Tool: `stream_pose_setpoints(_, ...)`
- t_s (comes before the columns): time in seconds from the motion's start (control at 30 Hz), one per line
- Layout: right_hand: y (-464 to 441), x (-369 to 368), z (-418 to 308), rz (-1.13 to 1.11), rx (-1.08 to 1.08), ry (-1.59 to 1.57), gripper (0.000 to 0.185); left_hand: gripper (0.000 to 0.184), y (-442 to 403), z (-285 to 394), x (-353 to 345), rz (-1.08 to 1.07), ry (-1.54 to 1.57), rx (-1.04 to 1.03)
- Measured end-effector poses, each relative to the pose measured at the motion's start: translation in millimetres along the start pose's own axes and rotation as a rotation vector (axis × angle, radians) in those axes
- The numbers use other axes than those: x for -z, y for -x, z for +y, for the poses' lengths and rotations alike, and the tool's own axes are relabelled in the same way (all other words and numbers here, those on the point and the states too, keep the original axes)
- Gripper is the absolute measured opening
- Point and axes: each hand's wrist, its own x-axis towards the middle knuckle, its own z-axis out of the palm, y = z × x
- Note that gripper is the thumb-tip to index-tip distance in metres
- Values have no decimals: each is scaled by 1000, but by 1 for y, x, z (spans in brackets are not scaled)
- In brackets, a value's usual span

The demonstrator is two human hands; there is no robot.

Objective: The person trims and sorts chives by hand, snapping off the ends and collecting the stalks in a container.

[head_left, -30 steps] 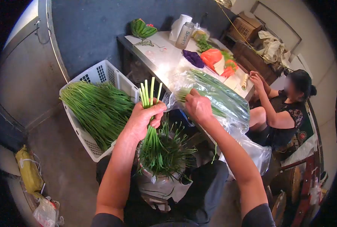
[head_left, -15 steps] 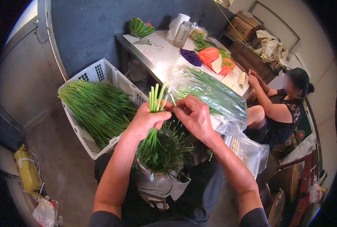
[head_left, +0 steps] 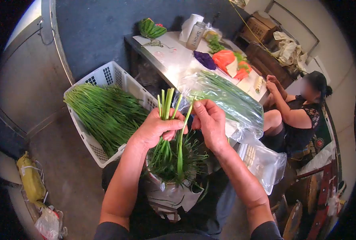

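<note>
Left hand (head_left: 162, 126): grips green stalks (head_left: 168, 103); right hand (head_left: 210, 120): pinches one stalk (head_left: 188, 114)

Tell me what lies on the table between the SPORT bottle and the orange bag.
A dark purple bundle and some leafy greens lie between them, seen in the head view.

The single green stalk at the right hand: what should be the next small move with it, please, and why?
Probably the right hand should ease the single stalk sideways against the bunch in the left hand: its top, at the right fingertips, leans away from the bunch's upright ends.
</note>
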Motion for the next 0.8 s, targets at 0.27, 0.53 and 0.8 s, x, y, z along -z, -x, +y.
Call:
stream_pose_setpoints(0.27, 6, 2, 9, 104, -72, -120, 29, 16, -2, -6, 2, -46, 23, 27)
stream_pose_setpoints(0.53, 18, -1, 20, -88, -12, -144, 28, 15, -8, -15, -3, 10, 21, 99)
stream_pose_setpoints(0.8, 17, 0, 35, 66, 7, 239, 37, 17, -6, -13, -10, 37, -201, 118)
